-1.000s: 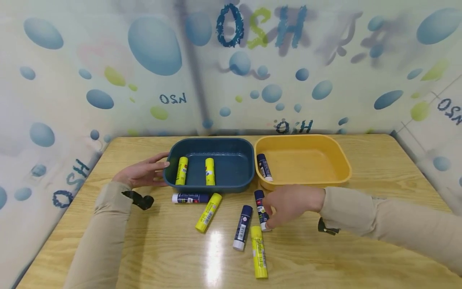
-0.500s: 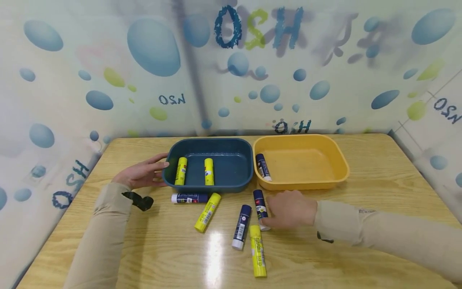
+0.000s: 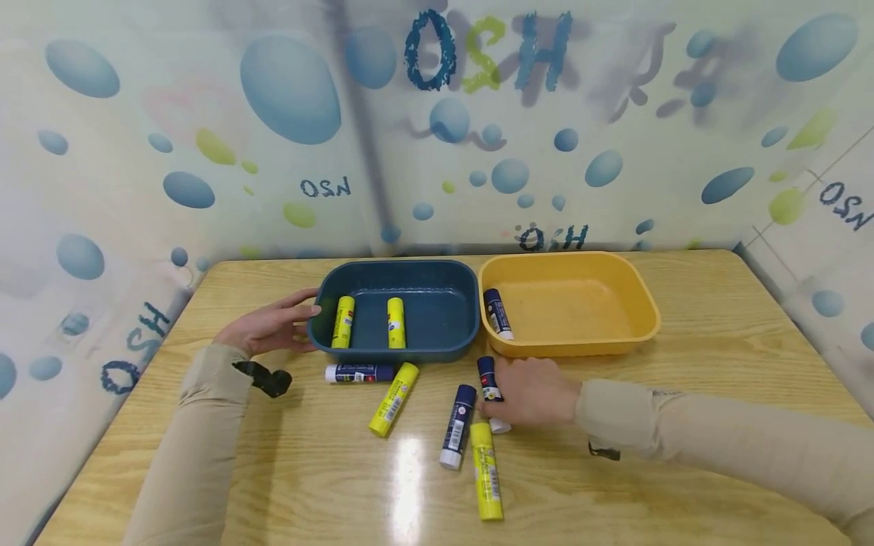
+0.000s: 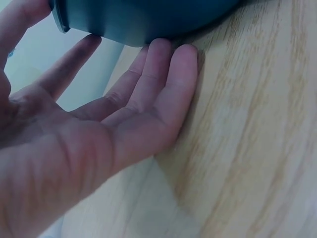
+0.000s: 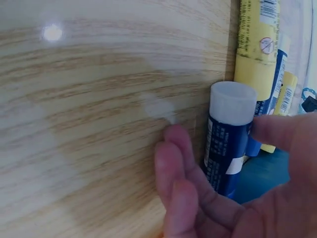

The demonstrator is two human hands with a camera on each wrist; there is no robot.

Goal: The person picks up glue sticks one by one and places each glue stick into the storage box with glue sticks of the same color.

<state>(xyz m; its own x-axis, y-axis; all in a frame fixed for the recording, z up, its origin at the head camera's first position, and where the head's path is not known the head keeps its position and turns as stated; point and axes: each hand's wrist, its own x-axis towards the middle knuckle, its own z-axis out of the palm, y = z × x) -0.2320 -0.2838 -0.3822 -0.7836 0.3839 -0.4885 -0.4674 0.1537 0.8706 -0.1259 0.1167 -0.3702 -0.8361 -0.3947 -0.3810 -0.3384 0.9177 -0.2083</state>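
At the left end of the blue bin (image 3: 437, 355), my left hand (image 3: 269, 326) rests with relaxed fingers. In the left wrist view its fingertips (image 4: 184, 57) touch the bin's outer wall. My right hand (image 3: 536, 390) has its thumb and curled fingers on opposite sides of a dark blue glue stick (image 3: 486, 371) with a white end, which lies on the table. The hand hides part of that stick. Beside it lie another blue glue stick (image 3: 457, 426) and a yellow glue stick (image 3: 485, 472).
A yellow bin (image 3: 567, 349) stands right of the blue one, holding one blue glue stick (image 3: 498, 315). Two yellow glue sticks (image 3: 344, 322) are inside the blue bin. In front of it lie a blue stick (image 3: 359, 373) and a yellow one (image 3: 394, 400). A patterned wall backs the table (image 3: 649, 485).
My right hand has moved a little left and closed its thumb and fingers around the blue glue stick. The left hand has stayed at the blue bin.
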